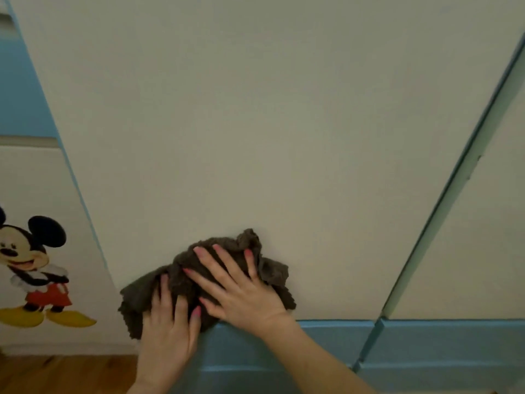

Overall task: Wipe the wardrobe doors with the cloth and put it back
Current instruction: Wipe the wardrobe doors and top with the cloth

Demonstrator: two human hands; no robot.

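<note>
Cloth (199,277), dark brown and bunched, sits flat against the bottom of the middle wardrobe door (270,123), just above the blue base strip (326,345). Both hands press it: left hand (167,328) on the lower left part with fingers straight, right hand (241,288) spread wide across the top, fingers splayed. Neither is curled round it, just flat pressure. Step looks like wiping, low on this door; putting the cloth back not yet done. Next move probably needs steady push while sliding over the rest of the panel, then on to the right door (483,223) past the blue gap. Surface: plain off-white matte panel, no handle visible. Left panel carries a cartoon mouse sticker (34,268). Wooden floor (62,373) bottom left.
</note>
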